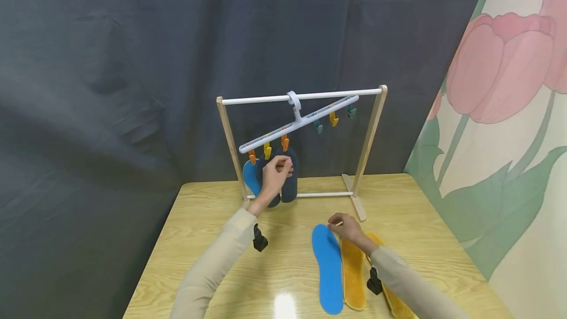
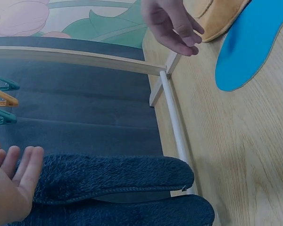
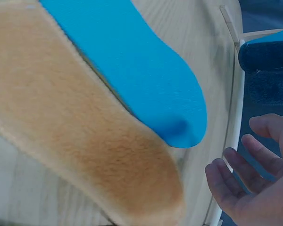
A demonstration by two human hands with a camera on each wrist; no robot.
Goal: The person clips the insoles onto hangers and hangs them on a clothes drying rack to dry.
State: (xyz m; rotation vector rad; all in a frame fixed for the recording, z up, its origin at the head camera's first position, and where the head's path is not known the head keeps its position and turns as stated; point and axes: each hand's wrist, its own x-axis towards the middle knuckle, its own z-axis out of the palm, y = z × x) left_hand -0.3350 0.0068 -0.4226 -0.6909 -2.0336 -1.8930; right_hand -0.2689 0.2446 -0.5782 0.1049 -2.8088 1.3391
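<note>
Two dark navy fuzzy insoles (image 1: 290, 185) hang from clips on a white hanger (image 1: 274, 134), with a blue insole (image 1: 250, 175) hanging to their left. In front of the dark pair is my left hand (image 1: 274, 174); the left wrist view shows its fingers (image 2: 30, 167) extended beside the fuzzy surface, gripping nothing. My right hand (image 1: 347, 228) hovers over the tops of the insoles on the table, its fingers loosely bent and holding nothing. Beneath and beside it lie another blue insole (image 1: 328, 267) and a tan fuzzy insole (image 1: 353, 274). A second tan insole (image 1: 400, 306) is partly hidden under the right forearm.
The hanger tilts down to the left on a wooden rack (image 1: 374, 132) with a white top bar (image 1: 336, 94). Its right half carries a yellow clip (image 1: 333, 119) and two teal clips (image 1: 351, 111) with nothing in them. Behind the wooden table (image 1: 199, 260) hangs a dark curtain (image 1: 133, 87).
</note>
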